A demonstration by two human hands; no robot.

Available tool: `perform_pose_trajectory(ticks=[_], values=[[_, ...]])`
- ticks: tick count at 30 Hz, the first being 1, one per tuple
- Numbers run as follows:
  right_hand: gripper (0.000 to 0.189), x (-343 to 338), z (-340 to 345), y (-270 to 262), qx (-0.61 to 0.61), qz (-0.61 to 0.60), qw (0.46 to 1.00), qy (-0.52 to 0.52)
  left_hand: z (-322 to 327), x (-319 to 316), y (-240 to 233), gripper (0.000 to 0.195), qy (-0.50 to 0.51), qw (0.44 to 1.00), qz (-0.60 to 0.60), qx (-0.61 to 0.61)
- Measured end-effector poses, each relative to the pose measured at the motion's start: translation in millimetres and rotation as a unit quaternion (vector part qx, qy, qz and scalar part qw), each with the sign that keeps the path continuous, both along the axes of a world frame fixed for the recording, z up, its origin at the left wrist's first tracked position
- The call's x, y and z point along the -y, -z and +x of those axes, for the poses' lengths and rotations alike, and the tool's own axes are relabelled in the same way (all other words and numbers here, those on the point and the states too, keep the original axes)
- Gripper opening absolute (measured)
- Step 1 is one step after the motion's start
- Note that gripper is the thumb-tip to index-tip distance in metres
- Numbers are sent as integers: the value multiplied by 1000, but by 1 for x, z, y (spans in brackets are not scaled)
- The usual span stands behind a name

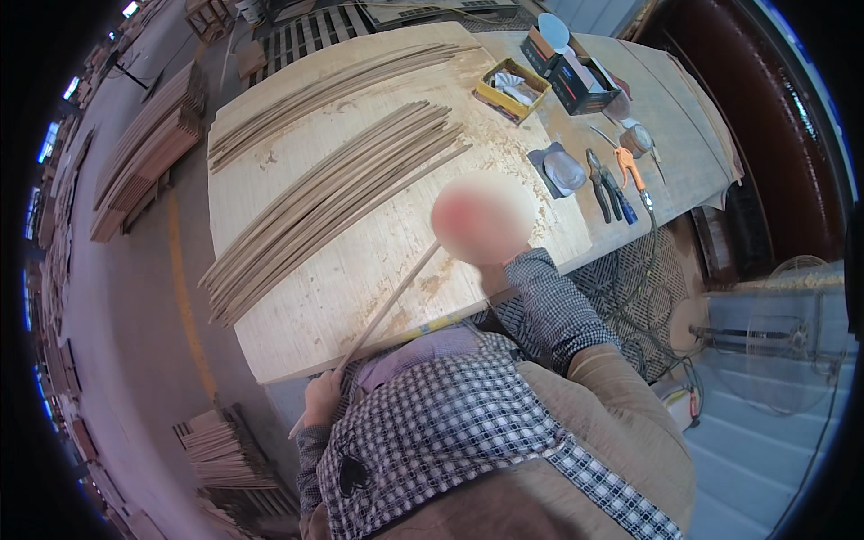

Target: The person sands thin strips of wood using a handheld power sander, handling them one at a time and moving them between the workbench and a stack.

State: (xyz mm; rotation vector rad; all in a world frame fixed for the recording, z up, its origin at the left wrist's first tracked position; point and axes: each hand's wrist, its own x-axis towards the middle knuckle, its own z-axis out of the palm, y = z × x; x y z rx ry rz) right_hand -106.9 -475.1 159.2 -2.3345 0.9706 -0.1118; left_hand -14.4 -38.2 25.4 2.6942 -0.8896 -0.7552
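My left hand [322, 397] is closed around the near end of a thin wooden strip [388, 309], low at the table's front edge. The strip slants up and to the right across the pale plywood top [324, 337]. Its far end runs into a blurred patch that covers most of my right hand [517, 259]; only the wrist side shows, and its grip is hidden. Left of that patch lies a wide bundle of wooden strips [331, 209]. A narrower row of strips [337, 98] lies farther back.
At the right are a sanding pad [563, 170], pliers [597, 185], an orange air blow gun [628, 165] with hose, a yellow box [513, 91] and a dark carton [582, 84]. Stacked boards [152, 155] stand on the left floor, a fan [796, 337] at right.
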Motion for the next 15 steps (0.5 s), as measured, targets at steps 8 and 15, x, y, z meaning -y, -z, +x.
perform_pose_trajectory(ticks=[8, 15], values=[[22, -17, 4, 69, 132, -11, 978, -162, 14, -28, 39, 42, 27, 1000, -3, 7], [22, 4, 12, 20, 44, -21, 997, -52, 14, -28, 40, 42, 36, 999, -26, 1]])
